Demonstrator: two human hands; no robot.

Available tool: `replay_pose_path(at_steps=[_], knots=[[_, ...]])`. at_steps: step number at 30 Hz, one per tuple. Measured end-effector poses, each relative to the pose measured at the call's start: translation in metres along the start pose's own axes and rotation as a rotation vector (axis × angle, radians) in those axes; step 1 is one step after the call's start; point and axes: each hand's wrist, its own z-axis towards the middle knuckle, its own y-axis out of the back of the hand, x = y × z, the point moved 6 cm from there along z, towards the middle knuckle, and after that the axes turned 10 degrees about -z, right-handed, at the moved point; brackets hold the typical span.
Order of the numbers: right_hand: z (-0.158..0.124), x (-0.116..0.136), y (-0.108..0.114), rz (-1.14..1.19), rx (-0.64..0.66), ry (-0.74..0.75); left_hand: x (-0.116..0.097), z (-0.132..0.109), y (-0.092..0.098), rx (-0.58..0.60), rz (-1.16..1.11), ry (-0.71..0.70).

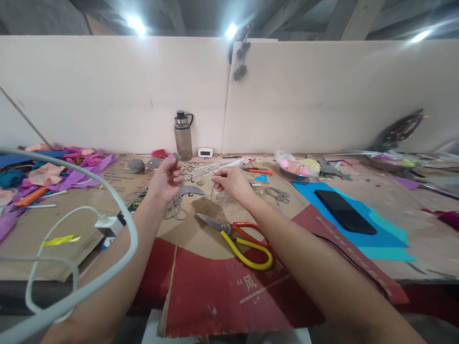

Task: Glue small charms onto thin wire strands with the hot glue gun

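Observation:
My left hand [167, 180] is raised above the work surface, thumb and fingers pinched on a small grey piece [177, 156] that pokes out at the fingertips. To its right, my right hand [232, 182] is closed in a pinch, and a thin grey strand [212, 194] hangs below its fingers. Between and below the hands lie a curved grey cut-out [191, 190] and loops of grey cord [174, 210]. Scissors [233, 234] with one red and one yellow handle rest on the cardboard [201, 243] under my wrists.
A bottle [183, 136] and a small white digital clock [205, 153] stand at the back. Right of me, a black phone [344, 211] lies on blue sheets [385, 234]. Colourful scraps [46, 174] fill the left side. A white cable [132, 234] loops across my left forearm.

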Motion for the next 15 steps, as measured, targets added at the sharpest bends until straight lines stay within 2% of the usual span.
replay_pose_path(at_steps=[3,7,10,12,15], knots=[[0.021,0.006,-0.002,-0.259,0.007,0.048,0.007,0.001,0.003,-0.008,0.081,0.020],[0.028,0.004,0.003,-0.399,-0.042,0.092,0.016,0.000,0.004,0.004,0.311,0.011],[0.007,0.005,0.011,-0.401,-0.148,0.175,0.023,-0.005,0.000,0.026,0.519,-0.021],[-0.015,0.009,0.019,-0.270,-0.245,0.267,0.031,-0.009,-0.004,0.051,0.598,-0.009],[-0.040,0.007,0.026,-0.061,-0.257,0.273,0.045,-0.015,-0.010,0.128,0.666,0.027]])
